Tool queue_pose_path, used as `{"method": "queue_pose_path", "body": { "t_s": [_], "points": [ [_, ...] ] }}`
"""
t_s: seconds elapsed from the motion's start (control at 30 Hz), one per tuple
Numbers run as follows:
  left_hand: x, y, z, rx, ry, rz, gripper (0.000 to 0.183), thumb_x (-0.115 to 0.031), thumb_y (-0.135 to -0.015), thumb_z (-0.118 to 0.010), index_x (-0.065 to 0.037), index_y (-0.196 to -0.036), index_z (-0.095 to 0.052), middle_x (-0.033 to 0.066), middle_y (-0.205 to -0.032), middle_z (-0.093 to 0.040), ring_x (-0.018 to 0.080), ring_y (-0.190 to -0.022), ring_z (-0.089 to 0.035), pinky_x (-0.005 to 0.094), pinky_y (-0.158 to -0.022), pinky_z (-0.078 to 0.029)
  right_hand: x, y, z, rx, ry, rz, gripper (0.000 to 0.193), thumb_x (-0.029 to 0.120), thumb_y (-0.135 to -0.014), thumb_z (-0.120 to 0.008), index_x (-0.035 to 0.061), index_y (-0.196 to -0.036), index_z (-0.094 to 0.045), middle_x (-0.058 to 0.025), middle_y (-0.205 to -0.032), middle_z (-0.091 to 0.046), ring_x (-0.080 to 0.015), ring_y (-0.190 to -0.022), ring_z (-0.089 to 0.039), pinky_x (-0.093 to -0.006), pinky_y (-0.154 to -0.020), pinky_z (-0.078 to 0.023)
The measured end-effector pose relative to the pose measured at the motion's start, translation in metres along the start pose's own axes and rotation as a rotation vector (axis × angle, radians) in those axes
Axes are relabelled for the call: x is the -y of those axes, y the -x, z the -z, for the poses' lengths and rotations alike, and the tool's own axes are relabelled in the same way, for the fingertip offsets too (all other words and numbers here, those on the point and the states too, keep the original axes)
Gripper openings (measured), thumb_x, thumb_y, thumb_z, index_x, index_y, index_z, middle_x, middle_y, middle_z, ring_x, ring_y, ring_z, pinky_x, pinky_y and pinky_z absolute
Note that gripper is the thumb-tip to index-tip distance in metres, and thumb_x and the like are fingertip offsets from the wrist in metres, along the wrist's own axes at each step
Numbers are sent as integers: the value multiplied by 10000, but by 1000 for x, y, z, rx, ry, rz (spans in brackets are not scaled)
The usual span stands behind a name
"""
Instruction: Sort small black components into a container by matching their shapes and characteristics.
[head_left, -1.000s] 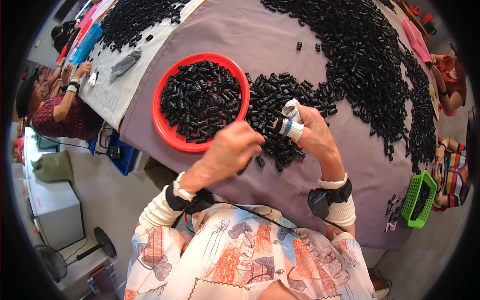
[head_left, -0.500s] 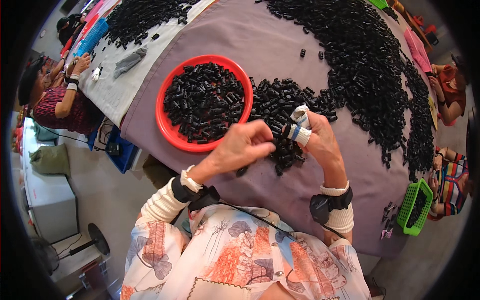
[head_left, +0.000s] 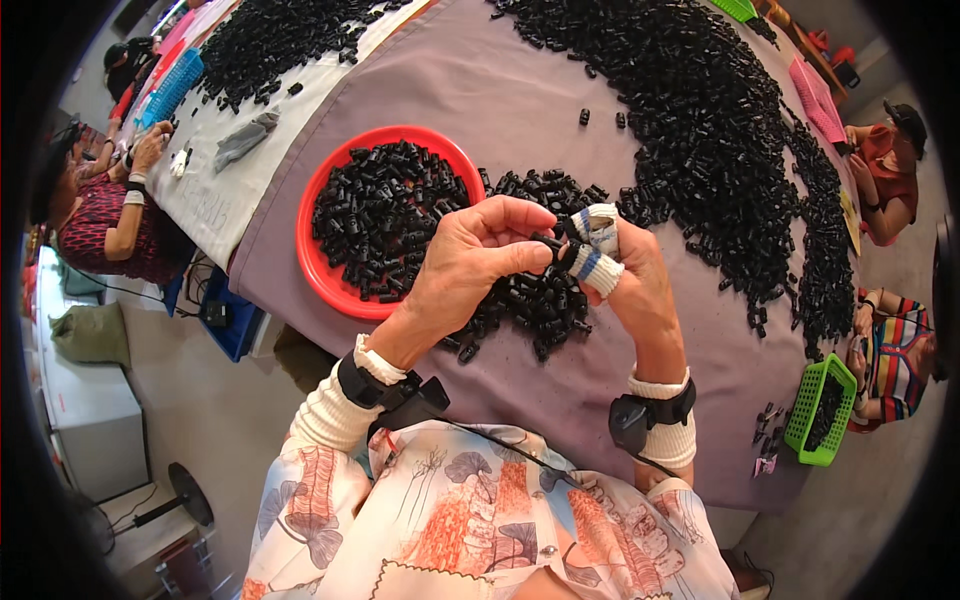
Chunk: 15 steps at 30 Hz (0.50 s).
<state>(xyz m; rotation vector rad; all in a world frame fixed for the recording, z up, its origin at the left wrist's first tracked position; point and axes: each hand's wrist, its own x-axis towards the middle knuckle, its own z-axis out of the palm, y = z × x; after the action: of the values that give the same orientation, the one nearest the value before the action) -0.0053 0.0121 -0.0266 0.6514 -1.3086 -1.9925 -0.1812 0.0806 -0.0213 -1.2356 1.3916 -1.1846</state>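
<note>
Between my hands is a small black plastic piece [head_left: 548, 241]. My left hand [head_left: 452, 258] pinches one end of it between thumb and fingers. My right hand [head_left: 643, 285] is closed on its other side, with white, blue-striped cloth covers on the thumb and a finger. Those covers hide part of the piece. Below and behind my hands lies a loose heap of similar black pieces [head_left: 533, 310]. Next to my left hand stands a round red basin [head_left: 312, 262] holding many more of them.
A large spread of black pieces [head_left: 700, 130] covers the far right of the purple-grey tablecloth [head_left: 420, 75]. A green basket [head_left: 800, 430] stands at the right edge. Other people sit at both sides. A fan [head_left: 190, 495] stands on the floor at lower left.
My left hand has moved up and its fingertips now meet the black piece at my right hand. Earlier the hands were apart. The whole view has shifted slightly.
</note>
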Motion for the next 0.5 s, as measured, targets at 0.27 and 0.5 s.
{"method": "queue_pose_path", "body": {
  "t_s": [0.27,0.5],
  "points": [
    [4,-3,-6,-7,170,-52,290,29,-797,-631,37,-1082,-576,104,-972,-624,121,-838,-604,237,-780,-510,7,5,-3,-42,-41,40,207,139,-775,-708,34,-905,-585,47,-657,-553,-19,-534,-450,-196,-469,-365],
    [1,-3,-8,6,196,-49,330,-15,-782,-670,20,-1098,-580,74,-948,-631,102,-815,-595,230,-752,-499,10,5,-8,-64,-66,83,204,127,-776,-708,43,-921,-592,51,-667,-563,-9,-548,-445,-185,-481,-364]
  ]
}}
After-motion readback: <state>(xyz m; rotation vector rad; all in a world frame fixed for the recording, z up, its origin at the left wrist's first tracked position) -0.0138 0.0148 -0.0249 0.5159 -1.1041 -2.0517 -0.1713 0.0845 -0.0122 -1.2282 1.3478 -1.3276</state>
